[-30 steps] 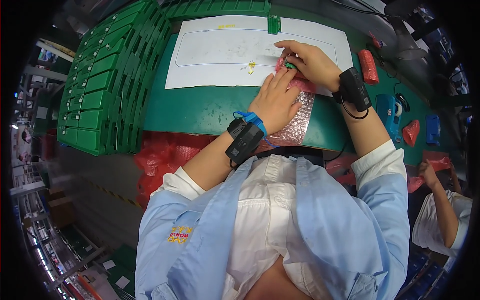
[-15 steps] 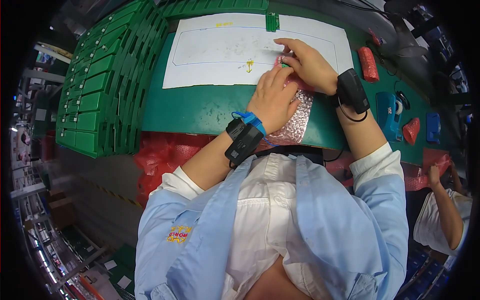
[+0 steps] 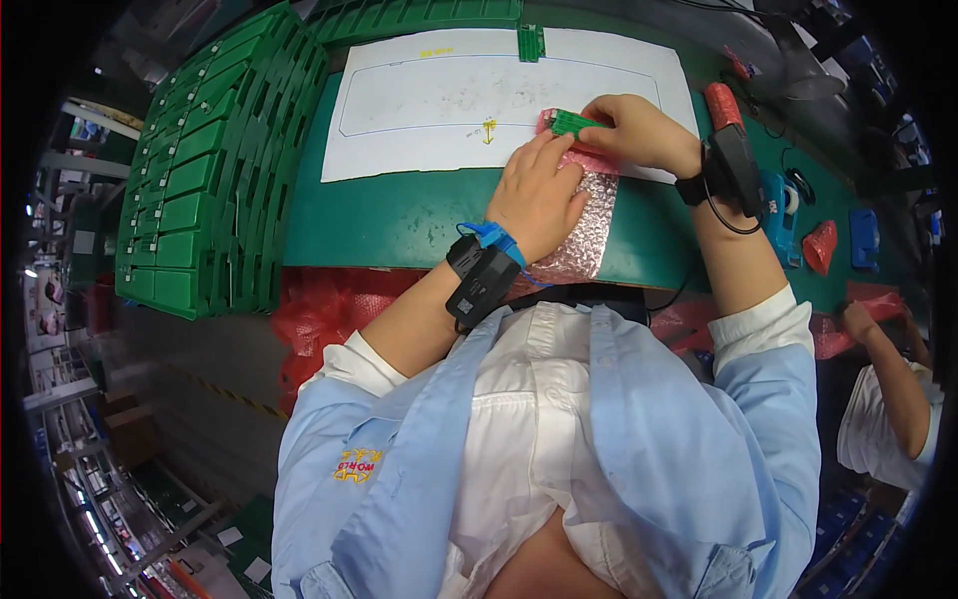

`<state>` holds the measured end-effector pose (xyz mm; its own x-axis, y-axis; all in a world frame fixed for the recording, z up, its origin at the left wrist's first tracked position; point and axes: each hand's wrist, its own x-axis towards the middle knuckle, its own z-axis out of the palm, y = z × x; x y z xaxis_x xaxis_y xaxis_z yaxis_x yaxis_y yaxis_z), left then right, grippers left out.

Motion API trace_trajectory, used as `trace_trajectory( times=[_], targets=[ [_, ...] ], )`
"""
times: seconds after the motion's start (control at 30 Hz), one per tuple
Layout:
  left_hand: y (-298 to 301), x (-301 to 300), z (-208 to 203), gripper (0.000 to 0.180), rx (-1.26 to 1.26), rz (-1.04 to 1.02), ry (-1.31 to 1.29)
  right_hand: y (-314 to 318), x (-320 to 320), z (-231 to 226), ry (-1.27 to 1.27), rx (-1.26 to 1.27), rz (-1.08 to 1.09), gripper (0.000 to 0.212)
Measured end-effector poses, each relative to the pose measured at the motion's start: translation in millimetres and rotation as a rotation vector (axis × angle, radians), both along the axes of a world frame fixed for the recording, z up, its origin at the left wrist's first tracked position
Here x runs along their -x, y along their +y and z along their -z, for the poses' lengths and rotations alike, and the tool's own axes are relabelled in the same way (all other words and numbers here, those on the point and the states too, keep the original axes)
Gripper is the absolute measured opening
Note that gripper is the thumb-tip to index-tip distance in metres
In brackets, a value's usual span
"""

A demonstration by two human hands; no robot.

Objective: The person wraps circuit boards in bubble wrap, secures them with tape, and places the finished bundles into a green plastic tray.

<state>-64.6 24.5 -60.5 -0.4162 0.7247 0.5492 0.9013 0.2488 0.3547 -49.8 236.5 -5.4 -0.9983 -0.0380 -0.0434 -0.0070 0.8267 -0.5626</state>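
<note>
A small green circuit board (image 3: 566, 123) lies over pink bubble wrap (image 3: 597, 225), near the front edge of a white sheet (image 3: 399, 100). My right hand (image 3: 644, 132) pinches the board's right end between thumb and fingers. With its fingers stretched out, my left hand (image 3: 539, 200) lies on the bubble wrap, fingertips touching the board's near edge and thumb apart. The bubble wrap runs from under the board down to the table's front edge. A second green circuit board (image 3: 531, 43) rests at the sheet's far edge.
Green plastic trays (image 3: 185, 205) are stacked high on the left. To the right are a red bubble-wrapped roll (image 3: 720, 105), a blue tape dispenser (image 3: 778, 220) and a small red packet (image 3: 820, 248). Another person's hand (image 3: 858, 319) holds red bubble wrap at far right.
My right hand has moved slightly right and down, and more of the circuit board now shows beside its fingers. The left hand has barely moved.
</note>
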Motion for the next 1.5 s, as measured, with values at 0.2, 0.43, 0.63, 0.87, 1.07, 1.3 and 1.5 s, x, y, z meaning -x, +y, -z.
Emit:
trace_trajectory(
  times=[0.2, 0.43, 0.63, 0.87, 1.07, 1.3, 1.5],
  targets=[
    [-10.2, -5.3, -3.9, 0.031, 0.012, -0.005, -0.092, -17.3, -6.4, -5.9, 0.025, -0.114, -0.009, 0.042],
    [-26.4, -21.0, -4.8, 0.043, 0.183, 0.051, -0.066, -22.0, -5.0, 1.2, 0.421, -0.437, -0.052, 0.034],
    [-27.2, -25.4, -2.7, 0.045, 0.193, 0.042, -0.067, -24.0, -9.3, 12.2, 0.509, -0.377, -0.011, 0.030],
    [-29.1, -24.5, 0.1, 0.046, 0.187, 0.033, -0.055, -21.8, -22.7, 21.4, 0.598, -0.281, -0.079, 0.037],
    [-28.9, -23.8, -2.0, 0.046, 0.182, 0.044, -0.047, -20.8, -33.0, 25.2, 0.737, -0.291, -0.082, 0.033],
    [-28.3, -24.9, -10.2, 0.044, 0.233, 0.058, -0.018, -11.5, -30.1, 27.3, 0.541, -0.212, -0.103, 0.035],
    [-28.9, -18.2, -23.1, 0.045, 0.327, 0.091, -0.082, -16.4, -37.2, 24.7, 0.600, -0.247, -0.096, 0.033]
  ],
)
